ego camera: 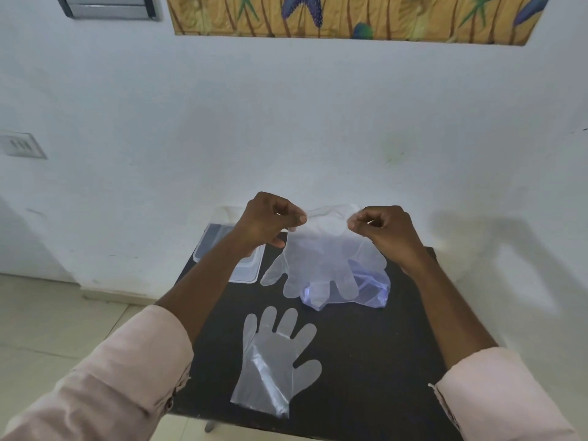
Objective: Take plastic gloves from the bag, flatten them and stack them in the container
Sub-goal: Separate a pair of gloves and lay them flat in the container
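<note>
Both hands are raised above the far half of a small black table [366, 361], each pinching a top corner of one clear plastic glove [318, 262] at its cuff. The left hand [267, 224] grips its corner between thumb and forefinger with the other fingers curled in; the right hand [385, 230] does the same on the other corner. The held glove hangs fingers-down between them, its fingertips dangling over a clear plastic bag [369, 288] that lies on the table toward its far right side. A second plastic glove [273, 361] lies flat on the table nearer the person, fingers pointing away. A clear plastic container [248, 272] sits at the table's far left corner, partly hidden behind the left forearm. Pale pink sleeves [127, 377] cover both arms to mid-forearm.
</note>
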The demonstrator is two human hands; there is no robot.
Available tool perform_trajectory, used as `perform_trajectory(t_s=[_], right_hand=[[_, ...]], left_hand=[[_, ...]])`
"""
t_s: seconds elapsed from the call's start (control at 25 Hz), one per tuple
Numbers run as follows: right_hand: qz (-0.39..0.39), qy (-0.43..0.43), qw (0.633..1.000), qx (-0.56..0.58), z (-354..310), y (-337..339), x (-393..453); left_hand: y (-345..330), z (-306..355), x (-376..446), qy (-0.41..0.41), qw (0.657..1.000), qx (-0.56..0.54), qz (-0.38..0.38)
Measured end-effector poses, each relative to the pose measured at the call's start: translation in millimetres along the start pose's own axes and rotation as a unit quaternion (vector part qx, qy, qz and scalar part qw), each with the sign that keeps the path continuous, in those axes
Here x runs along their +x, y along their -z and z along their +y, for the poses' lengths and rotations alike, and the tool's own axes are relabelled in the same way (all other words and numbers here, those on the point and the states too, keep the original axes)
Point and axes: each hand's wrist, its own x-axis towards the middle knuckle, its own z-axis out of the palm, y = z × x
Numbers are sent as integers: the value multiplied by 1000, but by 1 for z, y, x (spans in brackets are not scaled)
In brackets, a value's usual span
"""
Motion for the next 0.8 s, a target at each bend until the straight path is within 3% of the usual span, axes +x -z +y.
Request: perform_trajectory(t_s=[0.48, 0.8], right_hand=[[30, -13, 996, 87, -5, -29, -7], [-5, -27, 998, 55, -33, -78, -1]], left_hand=[[22, -17, -9, 22, 997, -67, 6], [73, -38, -1, 25, 988, -154, -20]])
